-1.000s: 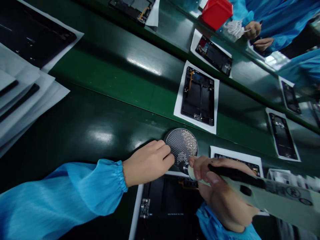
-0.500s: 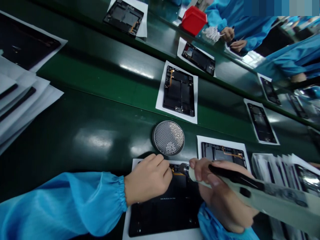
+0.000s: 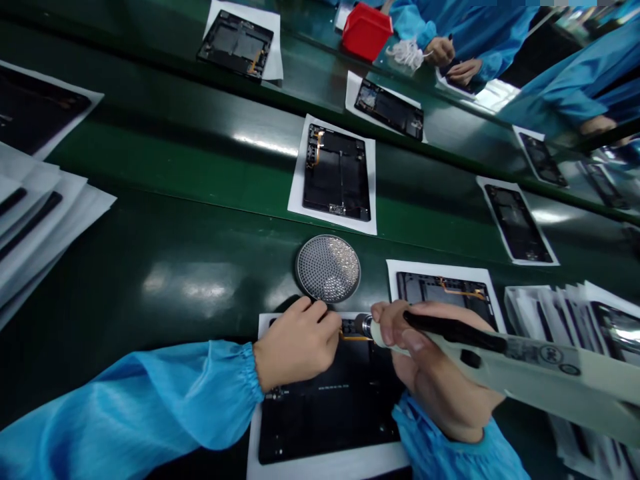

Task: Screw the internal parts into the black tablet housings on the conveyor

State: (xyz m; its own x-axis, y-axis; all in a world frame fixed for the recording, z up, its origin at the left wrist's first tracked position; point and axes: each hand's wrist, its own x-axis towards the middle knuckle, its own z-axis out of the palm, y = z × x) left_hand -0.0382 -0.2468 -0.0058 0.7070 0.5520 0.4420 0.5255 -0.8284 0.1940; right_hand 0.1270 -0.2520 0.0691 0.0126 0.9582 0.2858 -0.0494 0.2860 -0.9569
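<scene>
A black opened tablet (image 3: 325, 420) with an orange ribbon cable lies on a white sheet below my hands. My left hand (image 3: 300, 343) rests over its upper left edge, fingers curled down; whatever they pinch is hidden. My right hand (image 3: 425, 353) is wrapped round a pale electric screwdriver (image 3: 530, 373) with a black lever. The screwdriver's metal nose points left, low over the tablet's upper edge near the left fingertips; its bit cannot be made out. Just beyond my left hand sits a round metal dish (image 3: 328, 268) with a dotted surface, bright small pieces on its right part.
Another opened tablet (image 3: 425, 287) lies right of the dish. Beyond, a green belt (image 3: 200, 180) carries a tablet (image 3: 337, 175) on white paper. Paper-wrapped stacks stand left (image 3: 55, 213) and right (image 3: 565, 320). Across the line are co-workers in blue and a red bin (image 3: 367, 32).
The view has shifted slightly. Tablets on the green belt have moved left relative to the dish. Both hands keep nearly the same place over the tablet, the screwdriver still in the right.
</scene>
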